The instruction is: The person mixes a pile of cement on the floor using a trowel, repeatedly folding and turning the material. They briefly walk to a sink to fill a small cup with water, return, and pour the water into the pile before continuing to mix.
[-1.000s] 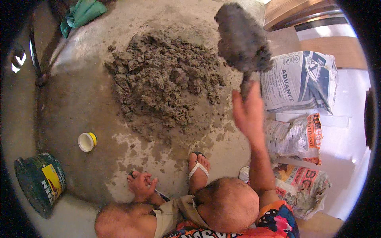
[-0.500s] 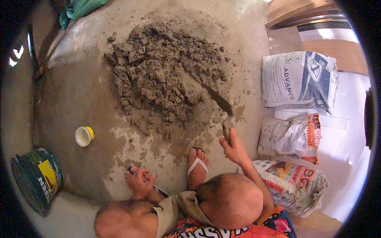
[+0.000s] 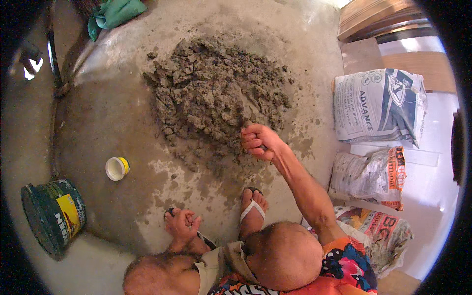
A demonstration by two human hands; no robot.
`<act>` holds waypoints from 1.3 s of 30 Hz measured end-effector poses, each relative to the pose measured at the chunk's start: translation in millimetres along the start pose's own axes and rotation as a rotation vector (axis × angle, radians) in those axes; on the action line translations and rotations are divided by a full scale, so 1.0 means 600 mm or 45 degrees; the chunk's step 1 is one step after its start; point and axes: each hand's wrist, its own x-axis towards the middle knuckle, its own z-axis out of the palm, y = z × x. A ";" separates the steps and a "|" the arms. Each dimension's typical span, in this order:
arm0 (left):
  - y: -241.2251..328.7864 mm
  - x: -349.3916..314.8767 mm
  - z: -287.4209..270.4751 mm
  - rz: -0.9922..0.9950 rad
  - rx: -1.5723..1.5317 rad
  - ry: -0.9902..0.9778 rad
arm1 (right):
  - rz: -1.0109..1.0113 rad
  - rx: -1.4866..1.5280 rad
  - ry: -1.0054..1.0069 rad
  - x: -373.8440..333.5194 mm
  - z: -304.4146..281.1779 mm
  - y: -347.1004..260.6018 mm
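Note:
A broad heap of wet, lumpy grey mortar [image 3: 211, 93] lies on the concrete floor ahead of me. My right hand [image 3: 259, 141] is closed round the handle of a trowel at the heap's near right edge. Its blade, hidden now by the hand and the mortar, showed long and dark a moment ago. Nearer to me, my left hand [image 3: 182, 223] hangs loosely over my left foot, fingers partly bent and apart, with nothing seen in it. My right foot [image 3: 253, 209], in a white-strapped slipper, stands just short of the heap.
A small white tub [image 3: 117, 168] with a yellow band lies left of the heap. Farther left stands a dark green bucket [image 3: 53, 216]. Along the right side are a grey-and-blue cement bag [image 3: 378, 105], a crumpled white-and-orange bag [image 3: 368, 177] and another printed bag [image 3: 381, 236]. Green cloth [image 3: 115, 14] lies far left.
My right hand has moved forward and left with the trowel, from beside the heap to its near right edge. The blade has gone out of sight. The whole view has shifted slightly.

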 end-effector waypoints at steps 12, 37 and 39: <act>0.027 0.008 -0.024 -0.032 -0.026 -0.119 | -1.059 -1.105 0.617 -0.262 0.106 -0.061; -0.002 0.002 0.010 0.043 -0.051 -0.074 | -0.087 -0.206 0.330 -0.139 -0.109 0.127; -0.003 0.006 0.008 0.115 0.009 -0.055 | -0.130 -0.159 0.183 -0.028 -0.106 0.052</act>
